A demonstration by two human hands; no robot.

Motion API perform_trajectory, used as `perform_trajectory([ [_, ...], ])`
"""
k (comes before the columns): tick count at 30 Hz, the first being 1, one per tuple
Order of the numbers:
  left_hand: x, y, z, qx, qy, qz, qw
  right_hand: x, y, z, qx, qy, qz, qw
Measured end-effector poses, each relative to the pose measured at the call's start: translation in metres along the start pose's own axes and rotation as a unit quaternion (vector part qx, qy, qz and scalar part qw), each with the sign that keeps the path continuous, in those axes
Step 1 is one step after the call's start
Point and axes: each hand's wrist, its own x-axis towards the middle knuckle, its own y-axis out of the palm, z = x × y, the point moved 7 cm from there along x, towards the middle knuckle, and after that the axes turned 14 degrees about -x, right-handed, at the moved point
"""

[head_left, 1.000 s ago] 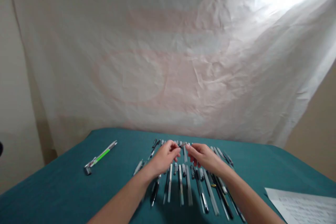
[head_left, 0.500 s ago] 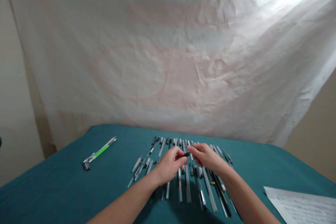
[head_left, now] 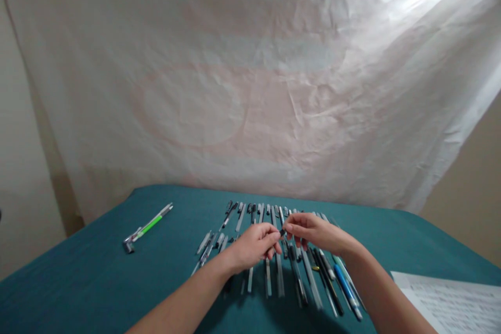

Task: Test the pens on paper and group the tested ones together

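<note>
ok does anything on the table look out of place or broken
The green pen lies off left, apart from the rows of pens, so it looks a bit stray. Nothing looks plainly broken, though it's blurry.

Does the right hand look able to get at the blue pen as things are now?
Probably yes: nothing seems to lie over the blue pen, though the right hand would have to draw back from beside the small dark piece.

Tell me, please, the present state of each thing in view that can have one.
Left grip: closed on the small dark piece
Right grip: beside the piece, contact unclear
Pens: lying in rows
Green pen: lying apart from the rows
Blue pen: lying flat
Paper: lying flat, written on
Hanging sheet: wrinkled
</note>
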Motion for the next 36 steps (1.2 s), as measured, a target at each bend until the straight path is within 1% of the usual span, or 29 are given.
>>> perform_trajectory([
  [2,0.000,0.001,0.001,-0.009,-0.008,0.002,1.000,0.000,-0.002,-0.005,0.003,0.023,-0.009,1.000],
  [5,0.000,0.003,0.004,-0.014,-0.017,0.008,1.000,0.003,-0.001,-0.015,-0.020,0.052,-0.017,0.998],
  [8,0.000,0.005,0.007,-0.004,-0.026,0.017,1.000,0.004,0.000,-0.017,-0.046,0.033,-0.015,0.998],
  [13,0.000,0.006,0.010,0.009,-0.036,0.023,0.999,-0.001,-0.002,-0.007,-0.002,-0.012,0.005,1.000],
  [15,0.001,0.007,0.010,0.013,-0.036,0.024,0.999,-0.002,-0.001,-0.008,-0.001,-0.001,0.010,1.000],
  [18,0.001,0.008,0.009,0.017,-0.037,0.026,0.999,0.000,0.003,-0.016,-0.021,0.043,0.010,0.999],
  [20,0.001,0.008,0.010,0.018,-0.041,0.026,0.999,0.001,0.003,-0.019,-0.040,0.053,0.004,0.998],
  [23,0.001,0.007,0.012,0.017,-0.045,0.024,0.999,0.000,0.000,-0.014,-0.065,0.021,-0.006,0.998],
  [26,0.002,0.006,0.015,0.016,-0.047,0.021,0.999,-0.004,-0.002,-0.008,-0.056,-0.006,-0.001,0.998],
  [29,0.001,0.006,0.015,0.016,-0.047,0.020,0.999,-0.004,0.001,-0.007,-0.038,0.005,0.015,0.999],
  [32,0.001,0.006,0.015,0.015,-0.047,0.022,0.999,-0.002,0.005,-0.011,-0.046,0.026,0.024,0.998],
  [36,0.000,0.007,0.016,0.008,-0.050,0.028,0.998,-0.002,0.004,-0.009,-0.055,0.007,0.027,0.998],
])
